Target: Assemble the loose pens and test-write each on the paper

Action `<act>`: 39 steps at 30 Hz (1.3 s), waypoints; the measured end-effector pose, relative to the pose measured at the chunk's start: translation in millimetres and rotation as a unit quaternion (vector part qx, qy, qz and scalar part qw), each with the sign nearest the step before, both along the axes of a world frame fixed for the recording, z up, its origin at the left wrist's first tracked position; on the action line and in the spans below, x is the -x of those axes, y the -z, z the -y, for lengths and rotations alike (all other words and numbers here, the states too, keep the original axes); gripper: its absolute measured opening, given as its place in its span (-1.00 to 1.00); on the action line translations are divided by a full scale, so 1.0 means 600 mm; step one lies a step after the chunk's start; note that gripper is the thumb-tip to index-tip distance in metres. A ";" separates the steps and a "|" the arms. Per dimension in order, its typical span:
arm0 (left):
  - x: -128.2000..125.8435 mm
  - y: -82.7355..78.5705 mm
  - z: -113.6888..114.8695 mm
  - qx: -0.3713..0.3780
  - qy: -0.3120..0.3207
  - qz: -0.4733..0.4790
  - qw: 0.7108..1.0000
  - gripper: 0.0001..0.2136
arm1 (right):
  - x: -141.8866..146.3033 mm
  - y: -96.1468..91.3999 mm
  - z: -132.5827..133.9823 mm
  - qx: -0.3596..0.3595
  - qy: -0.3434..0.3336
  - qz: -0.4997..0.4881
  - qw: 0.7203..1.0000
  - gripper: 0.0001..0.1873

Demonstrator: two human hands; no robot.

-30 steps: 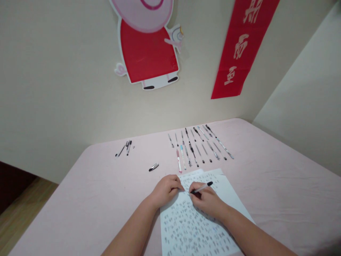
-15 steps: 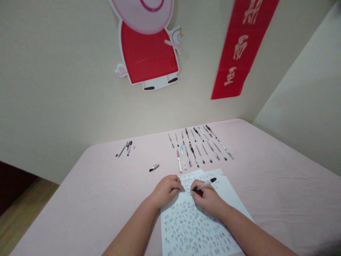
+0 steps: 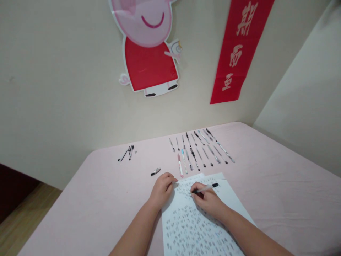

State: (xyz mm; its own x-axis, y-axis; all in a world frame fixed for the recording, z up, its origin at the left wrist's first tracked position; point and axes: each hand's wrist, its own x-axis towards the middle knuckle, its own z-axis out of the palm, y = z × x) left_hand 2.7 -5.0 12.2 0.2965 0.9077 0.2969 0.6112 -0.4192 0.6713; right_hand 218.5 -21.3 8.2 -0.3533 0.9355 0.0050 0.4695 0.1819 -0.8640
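My right hand [image 3: 206, 201] is closed around a pen [image 3: 209, 187] with a clear barrel and black ends, its tip down by the upper part of a sheet of paper [image 3: 210, 227]. Dense handwriting covers much of the sheet. At the paper's upper left edge, my left hand [image 3: 163, 190] is closed, with thumb and index fingertips at the sheet; its other fingers are curled and partly hidden. A short black and silver pen cap or clip-like piece [image 3: 155, 171] lies beyond my left hand.
Several pens lie in two rows behind the paper, among them a pink and white pen [image 3: 180, 165] and a black pen [image 3: 194, 159]. More pen parts [image 3: 131, 153] lie at the back left. A pink cloth [image 3: 106, 199] covers the table, which meets the wall [image 3: 66, 89].
My left hand has shifted left, from lying on the writing to the paper's edge, uncovering lines. My right hand keeps the pen at nearly the same spot. The view has tilted up slightly.
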 end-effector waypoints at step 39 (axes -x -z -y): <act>0.072 0.034 -0.043 -0.078 -0.155 -0.043 0.984 -0.83 | 0.095 -0.013 -0.034 0.066 0.116 -0.309 0.942 -0.84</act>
State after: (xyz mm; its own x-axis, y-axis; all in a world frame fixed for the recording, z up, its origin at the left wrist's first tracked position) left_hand -40.4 20.7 -8.0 0.0423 0.9035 0.4264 0.7773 -0.2979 0.5541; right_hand 161.4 -0.8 16.2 -0.1072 0.9940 0.0215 -0.1162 0.0089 -0.9932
